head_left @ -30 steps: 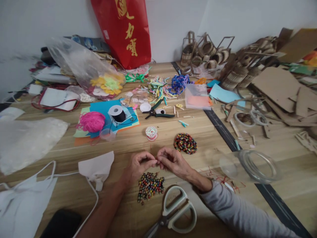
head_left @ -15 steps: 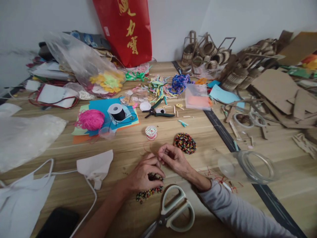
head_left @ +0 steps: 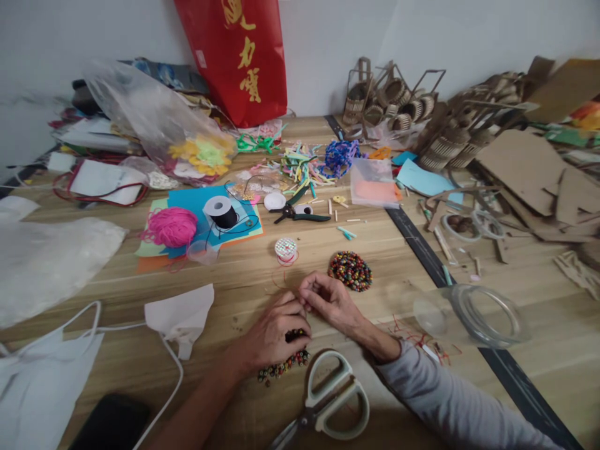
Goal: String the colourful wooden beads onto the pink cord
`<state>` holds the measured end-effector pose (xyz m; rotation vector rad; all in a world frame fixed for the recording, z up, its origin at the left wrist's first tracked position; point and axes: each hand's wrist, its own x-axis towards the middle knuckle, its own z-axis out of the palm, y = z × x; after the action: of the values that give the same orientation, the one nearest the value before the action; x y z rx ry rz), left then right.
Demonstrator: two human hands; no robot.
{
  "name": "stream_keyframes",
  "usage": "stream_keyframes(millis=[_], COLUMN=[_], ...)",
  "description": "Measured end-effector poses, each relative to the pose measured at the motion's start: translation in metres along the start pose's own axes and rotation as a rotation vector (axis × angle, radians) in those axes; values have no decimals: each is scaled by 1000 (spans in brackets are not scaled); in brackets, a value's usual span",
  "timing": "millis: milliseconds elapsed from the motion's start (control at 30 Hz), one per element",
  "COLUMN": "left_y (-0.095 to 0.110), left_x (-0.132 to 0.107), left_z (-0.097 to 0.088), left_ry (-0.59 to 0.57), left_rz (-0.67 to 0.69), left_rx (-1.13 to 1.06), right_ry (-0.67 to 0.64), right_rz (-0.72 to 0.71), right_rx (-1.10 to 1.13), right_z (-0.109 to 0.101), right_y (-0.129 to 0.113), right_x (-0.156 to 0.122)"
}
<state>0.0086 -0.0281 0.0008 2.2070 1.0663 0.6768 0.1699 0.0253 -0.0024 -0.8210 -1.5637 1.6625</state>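
Note:
My left hand (head_left: 281,326) rests on the table with its fingers curled and the fingertips pinched together. Beneath and beside its palm lie small multicoloured beads (head_left: 284,369), partly covered by the hand. My right hand (head_left: 330,303) meets it from the right, thumb and forefinger pressed together. What the two pinches hold is too small to make out. Just beyond the fingertips, thin red thread (head_left: 284,275) trails from a spool (head_left: 285,249) with a glittery top. A coiled heap of strung beads (head_left: 350,270) sits past my right hand.
Scissors (head_left: 335,394) with pale handles lie open close to my wrists. Farther off are pliers (head_left: 300,214), a black cord spool (head_left: 221,212) and pink yarn (head_left: 171,226). A clear tubing coil (head_left: 487,315) is at right, a dark phone (head_left: 112,422) at lower left.
My left hand has shifted very slightly, its thumb and fingers closer over the beads. The right hand keeps its pinch, almost unmoved.

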Motion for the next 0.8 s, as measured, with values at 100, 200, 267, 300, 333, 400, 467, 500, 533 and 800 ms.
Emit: stream_keyframes(millis=[100,200,267,300,333,400,467,500,533,800], left_y=[-2,-5,-6,-7,-8,-9,-10,-10,-10,-11], left_x=[-1,-1,-1,-1,-1,-1,-1,-1,-1,-1], left_z=[0,-3,-5,-6,-7,-8,-8,-8,-9,-10], left_ry=[16,31,44,49,54,58,56,53,50,39], left_rz=[-18,-28,-31,-29,-24,-15,-23,-31,-40,-44], left_rx=[-17,-2,11,12,9,-4,-21,-29,-35,-57], right_ry=[-1,-5,-7,-8,-10,-11,-9,-7,-7,-11], right_rz=[-9,-15,-15,-13,-12,-10,-10,-11,-14,-12], right_rx=[0,2,0,-3,-4,-3,-3,-5,-6,11], right_z=[0,0,0,0,0,0,0,0,1,1], right_y=[-1,-1,-1,-1,-1,0,0,0,0,0], right_x=[0,1,1,1,1,1,1,1,0,1])
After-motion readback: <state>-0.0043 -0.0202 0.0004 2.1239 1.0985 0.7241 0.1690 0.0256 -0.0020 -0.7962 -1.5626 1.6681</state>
